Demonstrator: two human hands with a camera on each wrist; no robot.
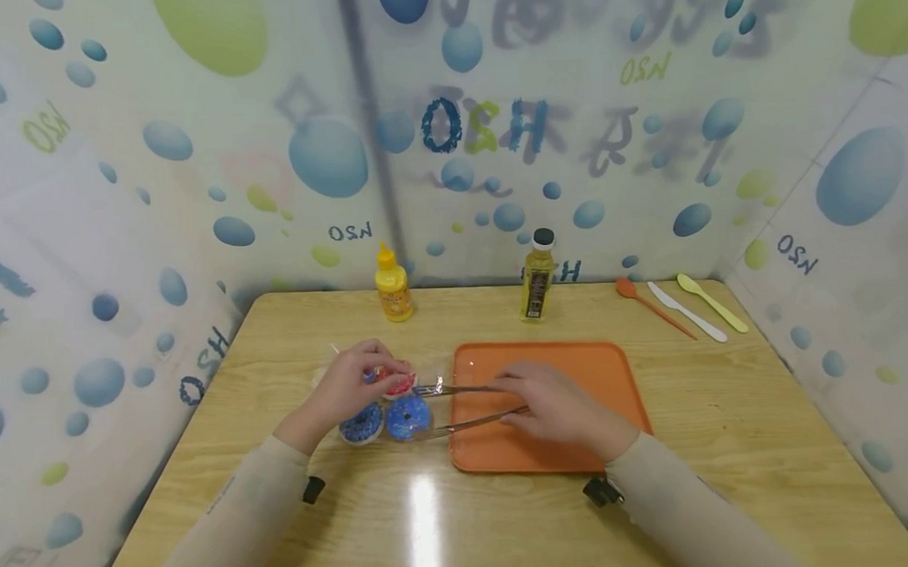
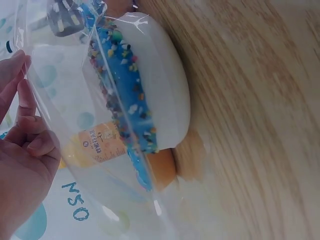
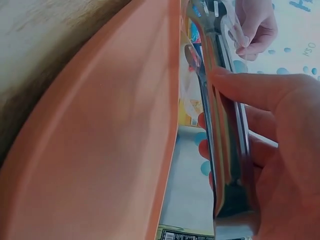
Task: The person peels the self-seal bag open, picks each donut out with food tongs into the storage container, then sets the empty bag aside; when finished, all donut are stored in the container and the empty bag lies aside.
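My left hand [image 1: 355, 379] pinches the edge of a clear plastic bag [image 2: 55, 107] between thumb and fingers. Inside lie several doughnuts: a bright blue one [image 1: 408, 418], a dark blue one [image 1: 362, 423] and a red one [image 1: 396, 381] partly behind the fingers. In the left wrist view, a blue-iced doughnut [image 2: 122, 85] with sprinkles and a white base shows through the film. My right hand [image 1: 551, 401] grips metal tongs [image 3: 222, 125], their arms spread. The tong tips point left at the bag's side; whether they are inside it I cannot tell.
An orange tray [image 1: 599, 362] lies under the right hand. Behind stand a yellow squeeze bottle [image 1: 395, 292] and an oil bottle [image 1: 536, 281]. At the back right lie an orange spoon [image 1: 650, 303], a white knife [image 1: 684, 311] and a yellow spoon [image 1: 713, 302]. Patterned walls border the table.
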